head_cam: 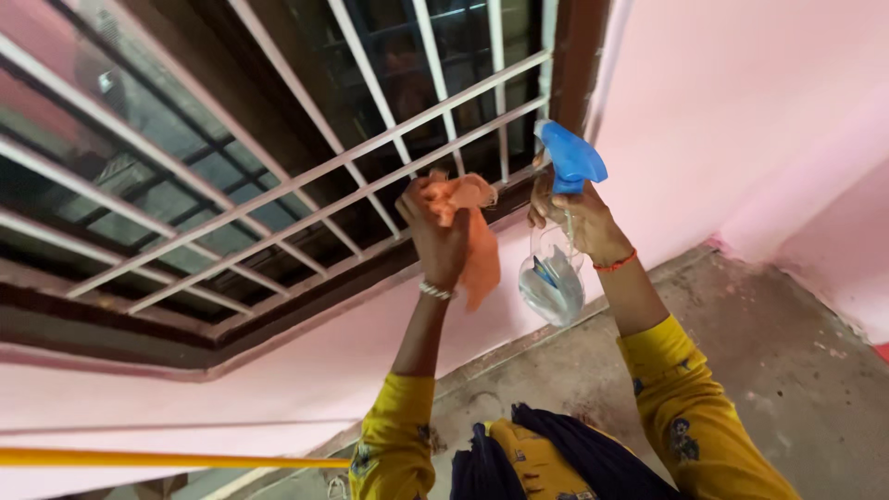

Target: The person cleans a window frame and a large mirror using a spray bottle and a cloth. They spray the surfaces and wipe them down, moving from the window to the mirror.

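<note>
**Mid-wipe at a barred window**

Up high, left hand (435,231) closed around orange cloth (474,236), pressed near white window bars (306,185). Right hand (574,218) wrapped tight on clear spray bottle (553,268) with blue trigger head (569,156), aimed at grille. Likely spraying stage; next calls for squeezing, then rubbing bars. Pink wall (741,111) beside.

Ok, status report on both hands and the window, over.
Left hand shut on crumpled orange cloth at white metal window grille. Right hand grips clear spray bottle with blue trigger head. Nothing blocking.
</note>
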